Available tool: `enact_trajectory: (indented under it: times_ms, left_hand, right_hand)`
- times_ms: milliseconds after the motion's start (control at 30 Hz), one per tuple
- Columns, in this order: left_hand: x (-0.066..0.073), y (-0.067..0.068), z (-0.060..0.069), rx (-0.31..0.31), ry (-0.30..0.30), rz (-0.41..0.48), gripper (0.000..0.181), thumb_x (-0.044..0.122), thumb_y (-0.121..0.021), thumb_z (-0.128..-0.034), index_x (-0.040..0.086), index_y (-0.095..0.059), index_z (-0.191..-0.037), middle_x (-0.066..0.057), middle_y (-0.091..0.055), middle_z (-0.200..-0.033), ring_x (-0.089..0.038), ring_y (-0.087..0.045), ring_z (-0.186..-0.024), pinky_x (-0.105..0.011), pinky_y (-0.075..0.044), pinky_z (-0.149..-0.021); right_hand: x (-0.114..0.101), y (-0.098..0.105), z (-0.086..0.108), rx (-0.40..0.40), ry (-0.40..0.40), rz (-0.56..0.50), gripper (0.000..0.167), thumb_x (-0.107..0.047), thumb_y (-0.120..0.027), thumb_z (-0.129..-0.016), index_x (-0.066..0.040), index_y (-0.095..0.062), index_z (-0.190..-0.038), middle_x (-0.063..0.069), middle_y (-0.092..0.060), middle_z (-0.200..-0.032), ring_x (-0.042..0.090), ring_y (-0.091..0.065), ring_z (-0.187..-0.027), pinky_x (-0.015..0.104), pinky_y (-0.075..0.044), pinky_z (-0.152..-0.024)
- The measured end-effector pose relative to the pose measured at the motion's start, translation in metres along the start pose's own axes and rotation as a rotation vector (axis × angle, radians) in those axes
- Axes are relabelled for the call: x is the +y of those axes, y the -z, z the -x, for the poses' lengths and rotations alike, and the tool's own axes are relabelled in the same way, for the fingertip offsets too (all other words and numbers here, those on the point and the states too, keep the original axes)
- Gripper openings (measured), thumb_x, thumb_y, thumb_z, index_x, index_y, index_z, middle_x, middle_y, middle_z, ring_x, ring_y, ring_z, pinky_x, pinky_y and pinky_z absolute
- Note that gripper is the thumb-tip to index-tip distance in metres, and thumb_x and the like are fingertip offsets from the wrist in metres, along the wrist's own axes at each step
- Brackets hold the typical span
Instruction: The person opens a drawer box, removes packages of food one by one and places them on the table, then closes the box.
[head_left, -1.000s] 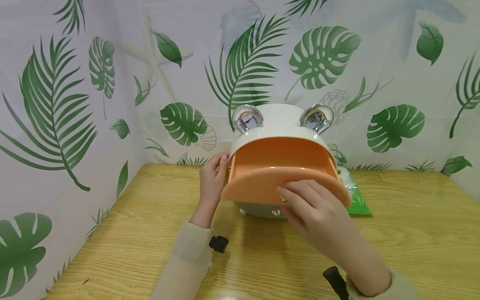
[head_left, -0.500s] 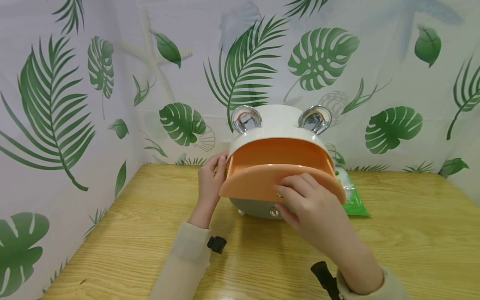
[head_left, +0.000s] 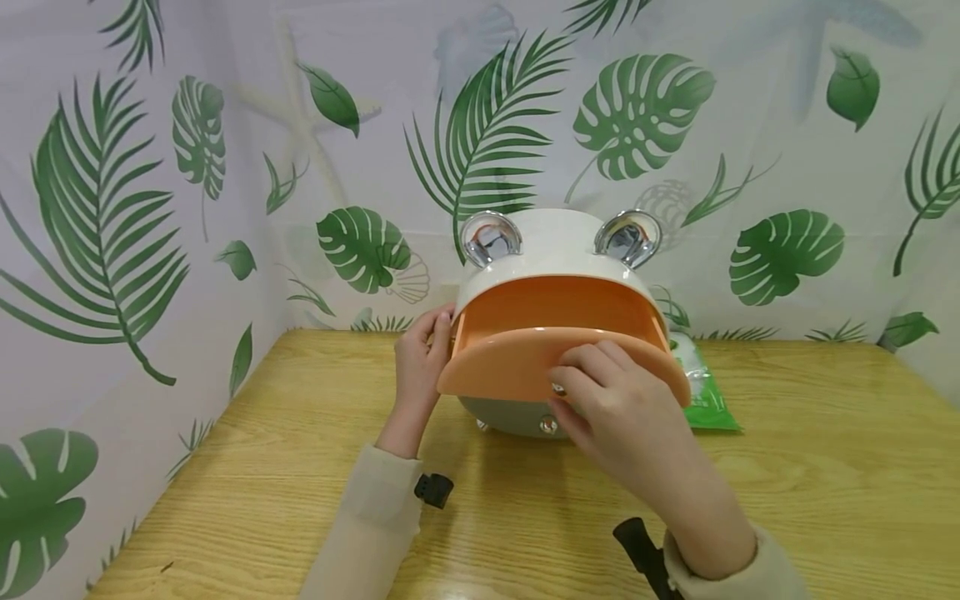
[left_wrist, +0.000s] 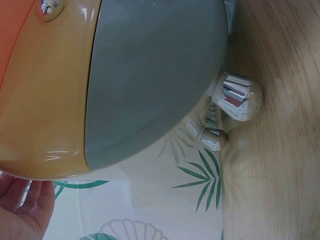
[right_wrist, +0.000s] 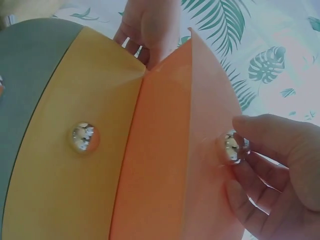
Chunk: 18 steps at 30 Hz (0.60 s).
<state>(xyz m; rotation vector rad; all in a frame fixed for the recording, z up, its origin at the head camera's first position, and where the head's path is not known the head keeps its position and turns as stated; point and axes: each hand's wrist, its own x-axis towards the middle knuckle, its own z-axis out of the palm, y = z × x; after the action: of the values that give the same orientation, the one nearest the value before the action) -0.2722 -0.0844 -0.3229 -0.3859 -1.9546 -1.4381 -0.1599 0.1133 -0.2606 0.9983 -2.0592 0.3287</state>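
Observation:
A rounded storage box (head_left: 551, 237) with a white shell and chrome eye-like rings stands on the table. Its orange top drawer (head_left: 510, 367) is pulled out, and no contents show. Below lie a yellow drawer (right_wrist: 60, 165) and a grey drawer front (left_wrist: 150, 75). My right hand (head_left: 630, 417) is at the orange drawer's front, thumb and fingers pinching its chrome knob (right_wrist: 233, 147). My left hand (head_left: 420, 358) rests against the box's left side, fingertips touching the edge beside the drawers. Part of that hand is hidden behind the box in the head view.
A green and white plastic packet (head_left: 705, 392) lies behind the box on the right. Chrome feet (left_wrist: 237, 97) hold the box above the wooden table (head_left: 262, 492). A leaf-printed cloth (head_left: 360, 125) stands at the back and left.
The orange drawer has slid slightly back into the box, and my right hand has moved with it. My left hand stays at the box's side.

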Motion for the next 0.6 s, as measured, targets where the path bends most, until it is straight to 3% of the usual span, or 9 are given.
enact_trajectory:
  times_ms: [133, 367, 600]
  left_hand:
    - [0.000, 0.000, 0.000, 0.001, -0.001, -0.001, 0.026, 0.012, -0.047, -0.0913, -0.003, -0.064, -0.103, -0.016, -0.063, -0.100, -0.026, -0.058, -0.094, -0.037, -0.048, -0.076]
    - [-0.001, 0.000, 0.001, -0.001, 0.001, 0.010, 0.027, 0.014, -0.046, -0.0919, -0.003, -0.064, -0.103, -0.016, -0.063, -0.101, -0.025, -0.058, -0.095, -0.037, -0.048, -0.076]
    - [-0.001, 0.001, 0.001, -0.011, 0.011, 0.028, 0.028, 0.015, -0.046, -0.0925, -0.003, -0.063, -0.104, -0.016, -0.062, -0.101, -0.026, -0.059, -0.093, -0.037, -0.049, -0.073]
  right_hand:
    - [0.002, -0.002, 0.000, 0.009, -0.008, 0.004, 0.016, -0.003, -0.071, -0.066, 0.000, -0.064, -0.080, 0.008, -0.057, -0.080, 0.023, -0.050, -0.076, 0.031, -0.045, -0.066]
    - [0.006, -0.010, 0.000, 0.104, 0.030, 0.019, 0.015, 0.002, -0.070, -0.063, 0.000, -0.063, -0.077, 0.009, -0.057, -0.078, 0.023, -0.050, -0.070, 0.031, -0.044, -0.060]
    - [0.012, -0.016, -0.001, 0.111, 0.022, 0.021, 0.018, 0.001, -0.071, -0.064, 0.001, -0.064, -0.080, 0.010, -0.058, -0.081, 0.025, -0.051, -0.073, 0.032, -0.046, -0.064]
